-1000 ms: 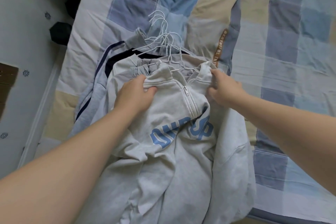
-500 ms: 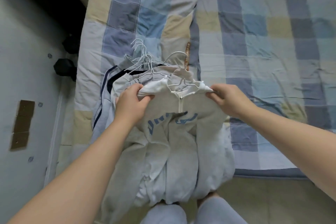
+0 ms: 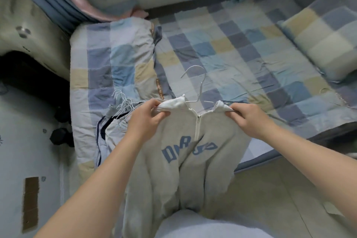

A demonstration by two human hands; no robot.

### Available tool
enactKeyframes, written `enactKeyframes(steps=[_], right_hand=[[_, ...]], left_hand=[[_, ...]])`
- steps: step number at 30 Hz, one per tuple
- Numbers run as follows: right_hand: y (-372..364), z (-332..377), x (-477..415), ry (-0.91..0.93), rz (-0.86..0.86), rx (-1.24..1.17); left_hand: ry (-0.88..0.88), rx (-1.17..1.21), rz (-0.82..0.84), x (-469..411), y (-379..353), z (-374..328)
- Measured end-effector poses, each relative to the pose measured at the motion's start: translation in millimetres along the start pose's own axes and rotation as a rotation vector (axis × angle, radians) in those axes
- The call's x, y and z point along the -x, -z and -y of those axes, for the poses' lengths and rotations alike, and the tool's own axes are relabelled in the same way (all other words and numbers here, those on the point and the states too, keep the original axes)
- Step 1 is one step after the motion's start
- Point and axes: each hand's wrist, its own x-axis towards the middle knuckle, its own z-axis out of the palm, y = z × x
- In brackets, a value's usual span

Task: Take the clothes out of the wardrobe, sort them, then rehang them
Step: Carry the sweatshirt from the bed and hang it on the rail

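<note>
From the head camera, I hold the sweatshirt (image 3: 193, 162) up over the near edge of the bed (image 3: 251, 60), in front of my legs. My left hand (image 3: 145, 120) pinches one shoulder and my right hand (image 3: 249, 120) the other, fingers curled tight round bunched cloth. The cloth is soft, thick and limp, probably light for its bulk, and it sags into folds wherever I don't hold it. The shoulders over the hanger (image 3: 201, 87) ends look like the best grip, since the wire gives the only stiffness.

Its long axis runs from the collar down toward my knees. The zip and blue letters face me and the hanger hook points up and away. More clothes (image 3: 114, 127) on hangers lie on the bed just left of my left hand.
</note>
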Motion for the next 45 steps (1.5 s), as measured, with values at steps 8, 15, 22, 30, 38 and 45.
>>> enactKeyframes(steps=[8, 15, 22, 30, 38, 45], right_hand=[[86.4, -87.1, 144.6, -0.138, -0.212, -0.058], [149.7, -187.2, 323.7, -0.301, -0.467, -0.138], [188.3, -265.7, 502.2, -0.498, -0.654, -0.115], [213.5, -316.1, 677.5, -0.779, -0.856, -0.025], [245.5, -329.5, 815.7, -1.119, -1.167, 0.068], [281.5, -300.6, 906.0, -1.457, -1.283, 0.24]], left_hand=[[-0.274, -0.037, 0.141, 20.8, -95.0, -136.1], [-0.502, -0.05, 0.252, 88.9, -228.3, -278.0], [-0.665, -0.023, 0.484, 176.2, -370.8, -393.4], [-0.904, -0.081, 0.81, 278.6, -499.0, -530.7], [-1.223, 0.023, 1.13, 384.0, -615.5, -678.7], [-1.457, 0.133, 1.423, 495.0, -698.0, -793.2]])
